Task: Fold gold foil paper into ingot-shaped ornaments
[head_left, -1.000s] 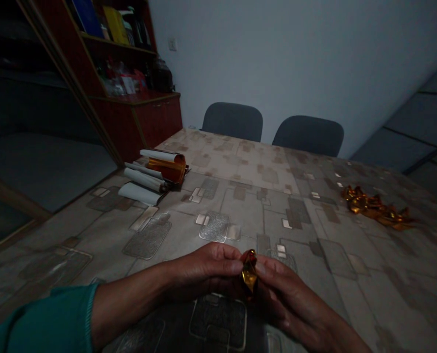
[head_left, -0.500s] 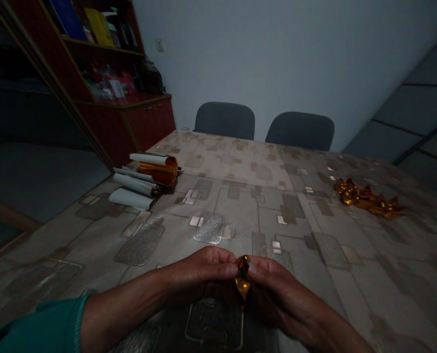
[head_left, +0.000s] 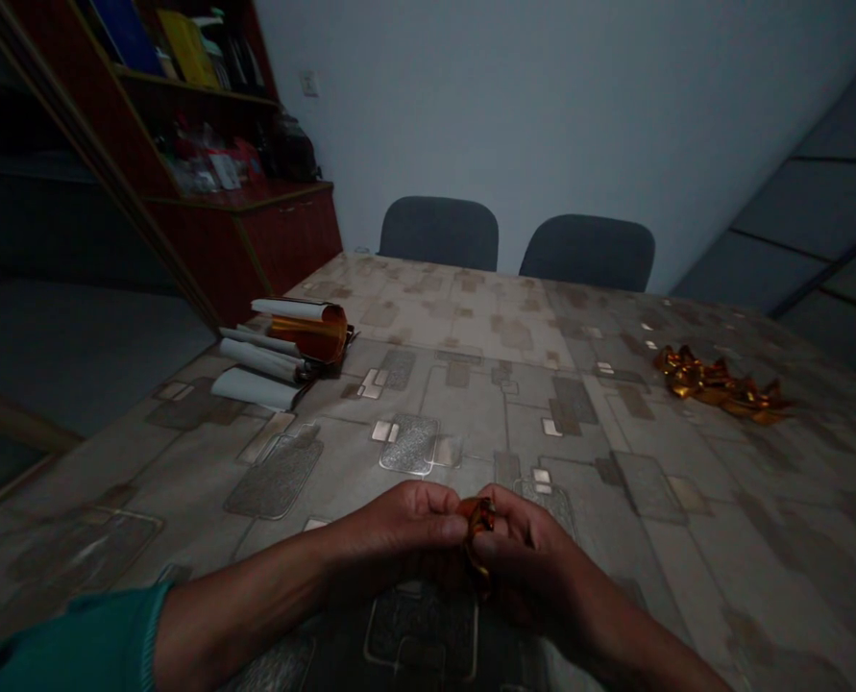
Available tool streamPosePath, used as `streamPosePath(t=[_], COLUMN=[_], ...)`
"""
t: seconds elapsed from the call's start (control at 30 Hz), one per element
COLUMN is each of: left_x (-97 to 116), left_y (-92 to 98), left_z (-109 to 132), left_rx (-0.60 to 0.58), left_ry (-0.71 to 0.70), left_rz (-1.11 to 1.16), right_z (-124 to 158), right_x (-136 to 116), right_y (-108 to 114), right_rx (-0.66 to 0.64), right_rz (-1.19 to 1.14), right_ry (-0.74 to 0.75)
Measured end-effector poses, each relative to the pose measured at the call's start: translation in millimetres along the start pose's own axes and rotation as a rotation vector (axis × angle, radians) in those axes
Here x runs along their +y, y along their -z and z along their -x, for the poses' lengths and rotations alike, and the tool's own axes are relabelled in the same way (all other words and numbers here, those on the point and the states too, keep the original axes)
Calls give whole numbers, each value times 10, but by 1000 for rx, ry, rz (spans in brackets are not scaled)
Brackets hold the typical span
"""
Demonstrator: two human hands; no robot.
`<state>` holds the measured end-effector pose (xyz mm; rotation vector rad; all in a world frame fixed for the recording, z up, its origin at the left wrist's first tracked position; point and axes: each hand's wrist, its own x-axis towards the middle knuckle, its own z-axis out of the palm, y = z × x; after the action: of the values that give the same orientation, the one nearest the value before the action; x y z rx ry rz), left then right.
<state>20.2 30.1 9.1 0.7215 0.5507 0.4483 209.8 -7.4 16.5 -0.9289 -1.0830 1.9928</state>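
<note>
A small piece of shiny gold foil paper [head_left: 479, 522] is pinched between both my hands, low over the near edge of the patterned table [head_left: 485, 404]. My left hand [head_left: 399, 538] curls its fingers against the foil from the left. Pressing in from the other side, my right hand [head_left: 528, 557] has its fingers closed, and they cover most of the piece. Only a small orange-gold bit shows between the fingertips.
Several rolled sheets, white outside and gold inside [head_left: 283, 351], lie at the table's left edge. A pile of folded gold foil pieces [head_left: 720, 386] sits at the far right. Two grey chairs [head_left: 514, 245] stand behind the table, and a red-brown shelf cabinet [head_left: 204, 144] stands at the left.
My hands have closed in tighter round the foil piece, so less of it shows. The view has shifted slightly, and the hands stay in the same spot.
</note>
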Motion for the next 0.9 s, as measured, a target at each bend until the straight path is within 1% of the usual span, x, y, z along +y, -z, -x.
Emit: streamPosePath(t=[0.17,0.33,0.43,0.53,0.67,0.73,0.8,0.9], left_x=[-24,-39,-55,-65,-47,-42,-50,-72], left_y=[35,59,66,48,-9,-22,-11,24], left_z=[-13,-29,-32,-31,-44,-62,-84,-103], left_rx=[6,6,-2,21,134,188,218,242], left_ry=[2,8,0,-37,-154,-233,-289,-310], left_rz=[7,3,23,34,48,66,80,54], right_z=[-11,20,21,24,25,1,-38,-88], right_x=[11,-31,-52,-63,-73,-66,-45,-7], right_y=[-29,0,8,12,13,5,-8,-18], right_rx=[19,-77,-81,-45,43,65,93,173], right_rz=[-25,-43,-46,-53,-60,-25,22,82], right_ry=[8,-35,-45,0,113,160,166,208])
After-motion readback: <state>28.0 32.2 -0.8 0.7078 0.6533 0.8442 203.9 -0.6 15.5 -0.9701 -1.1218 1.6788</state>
